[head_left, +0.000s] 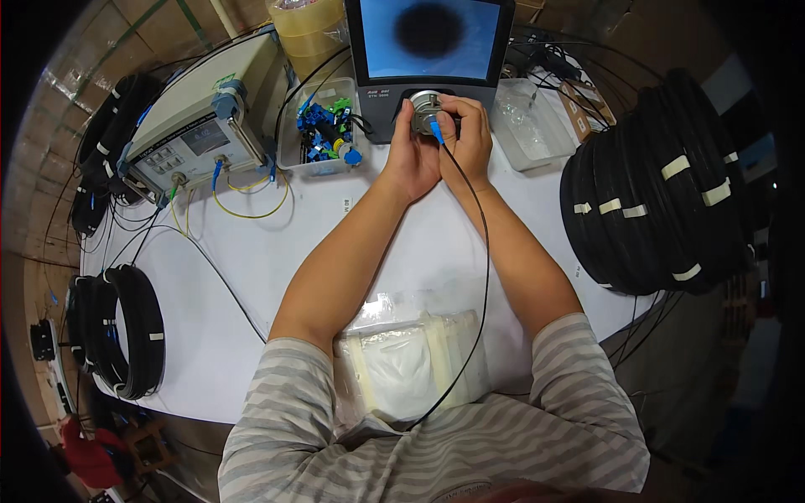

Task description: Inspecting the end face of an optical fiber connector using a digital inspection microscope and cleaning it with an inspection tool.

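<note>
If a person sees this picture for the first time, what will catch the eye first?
First, the two bare hands, left hand and right hand, meet at the round metal port below the lit screen at the top centre, the right one holding a blue connector on a thin black cable. Next come the big stack of black cable coils at the right and the beige instrument at the upper left.

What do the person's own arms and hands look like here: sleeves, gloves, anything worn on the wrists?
Both forearms are bare from the elbow down. The sleeves are short, ending near the elbow, of a grey shirt with thin white stripes. The left hand and the right hand wear no gloves. No watch, ring or wristband shows on either side.
</note>
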Demonstrator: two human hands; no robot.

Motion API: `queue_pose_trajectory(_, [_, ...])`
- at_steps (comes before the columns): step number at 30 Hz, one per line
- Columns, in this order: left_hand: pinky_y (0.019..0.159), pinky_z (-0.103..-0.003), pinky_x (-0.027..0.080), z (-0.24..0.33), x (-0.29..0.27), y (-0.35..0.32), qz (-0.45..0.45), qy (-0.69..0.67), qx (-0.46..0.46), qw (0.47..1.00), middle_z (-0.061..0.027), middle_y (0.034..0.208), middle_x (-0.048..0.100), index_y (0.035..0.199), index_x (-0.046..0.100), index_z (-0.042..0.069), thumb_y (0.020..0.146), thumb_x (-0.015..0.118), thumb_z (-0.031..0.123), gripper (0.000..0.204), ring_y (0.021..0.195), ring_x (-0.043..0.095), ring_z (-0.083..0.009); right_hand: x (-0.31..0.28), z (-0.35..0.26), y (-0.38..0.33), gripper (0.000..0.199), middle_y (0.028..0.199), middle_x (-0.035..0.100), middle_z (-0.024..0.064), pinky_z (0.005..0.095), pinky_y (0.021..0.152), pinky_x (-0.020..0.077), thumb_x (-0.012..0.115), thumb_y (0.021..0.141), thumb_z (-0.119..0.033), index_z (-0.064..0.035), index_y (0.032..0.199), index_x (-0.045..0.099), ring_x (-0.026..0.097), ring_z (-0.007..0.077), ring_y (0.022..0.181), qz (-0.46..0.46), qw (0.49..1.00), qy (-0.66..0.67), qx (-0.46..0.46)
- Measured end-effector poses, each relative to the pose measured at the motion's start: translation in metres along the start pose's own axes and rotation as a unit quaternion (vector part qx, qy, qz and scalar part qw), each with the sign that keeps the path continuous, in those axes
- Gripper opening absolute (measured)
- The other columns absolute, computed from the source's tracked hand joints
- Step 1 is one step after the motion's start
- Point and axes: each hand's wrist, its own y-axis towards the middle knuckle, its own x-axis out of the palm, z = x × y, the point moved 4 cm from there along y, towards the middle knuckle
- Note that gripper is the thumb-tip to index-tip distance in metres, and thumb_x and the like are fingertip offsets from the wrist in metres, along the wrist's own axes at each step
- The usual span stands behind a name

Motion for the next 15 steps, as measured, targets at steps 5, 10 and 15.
queue_pose_trajectory(5, [0.113, -0.042, 0.043, 0.0011, -0.0046, 0.0029, 0.007, -0.02, -0.002, 1.0, -0.0065, 0.134, 0.06, 0.134, 0.053, 0.014, 0.097, 0.052, 0.068, 0.065, 0.126, 0.057, -0.0237, 0.0011, -0.0003, 0.0, 0.017, 0.109, 0.068, 0.0129, 0.042, 0.088, 0.0516, 0.067, 0.098, -0.018, -0.0046, 0.105, 0.06, 0.064, 0.0337, 0.099, 0.009, 1.0, 0.004, 0.003])
queue_pose_trajectory(10, [0.112, -0.042, 0.044, -0.001, -0.0023, 0.0026, 0.016, -0.023, 0.001, 1.0, -0.0075, 0.132, 0.062, 0.133, 0.055, 0.013, 0.097, 0.052, 0.068, 0.065, 0.125, 0.059, -0.0248, -0.0004, 0.0049, -0.0023, 0.02, 0.107, 0.067, 0.0125, 0.0417, 0.087, 0.0518, 0.069, 0.097, -0.02, -0.0043, 0.106, 0.061, 0.064, 0.0336, 0.098, 0.012, 1.0, 0.008, 0.011])
queue_pose_trajectory(15, [0.111, -0.043, 0.045, -0.0011, -0.0087, 0.0056, 0.016, -0.033, -0.003, 0.999, -0.0106, 0.131, 0.063, 0.133, 0.056, 0.012, 0.097, 0.052, 0.067, 0.066, 0.124, 0.06, -0.0269, -0.0007, 0.0044, -0.0031, 0.023, 0.105, 0.065, 0.0123, 0.0409, 0.082, 0.0529, 0.07, 0.097, -0.022, -0.0037, 0.106, 0.061, 0.064, 0.0333, 0.095, 0.014, 1.0, 0.007, 0.02])
